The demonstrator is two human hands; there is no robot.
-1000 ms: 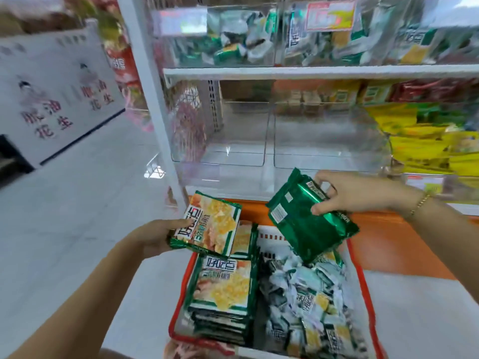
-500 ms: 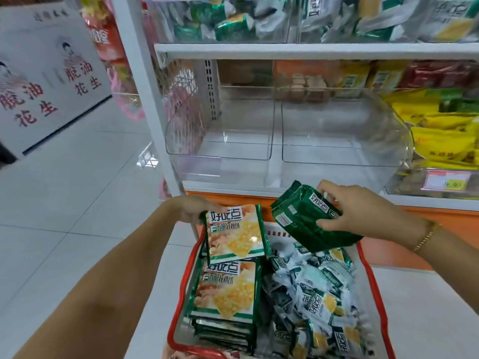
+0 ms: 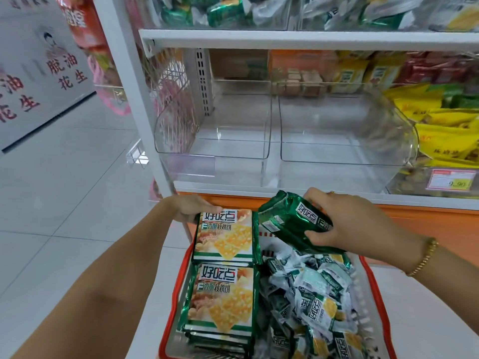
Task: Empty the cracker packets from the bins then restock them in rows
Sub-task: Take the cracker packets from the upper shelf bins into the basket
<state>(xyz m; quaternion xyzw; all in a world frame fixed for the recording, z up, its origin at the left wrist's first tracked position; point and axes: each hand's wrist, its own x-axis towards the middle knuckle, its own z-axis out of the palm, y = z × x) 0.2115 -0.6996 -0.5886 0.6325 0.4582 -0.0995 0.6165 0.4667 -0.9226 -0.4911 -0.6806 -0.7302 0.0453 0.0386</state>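
A red-rimmed basket (image 3: 378, 294) below me holds flat green-and-yellow cracker packets stacked on its left and several small loose packets (image 3: 316, 299) on its right. My left hand (image 3: 193, 209) rests at the far end of the top flat packet (image 3: 225, 235), fingers on its upper edge. My right hand (image 3: 344, 224) grips a bunch of green cracker packets (image 3: 287, 221) above the basket's far right corner. Two clear plastic bins (image 3: 215, 141) (image 3: 344, 149) on the shelf ahead hold nothing.
A white shelf post (image 3: 134, 94) stands left of the bins. Yellow snack bags (image 3: 448, 130) fill the bin to the right, above a price tag (image 3: 452, 180). The shelf above holds bins of green packets (image 3: 223, 9). Tiled floor lies to the left.
My left hand has lowered its flat packet onto the far stack in the basket. My right hand has brought its green bunch down and closer to the basket. The view has moved nearer the shelf.
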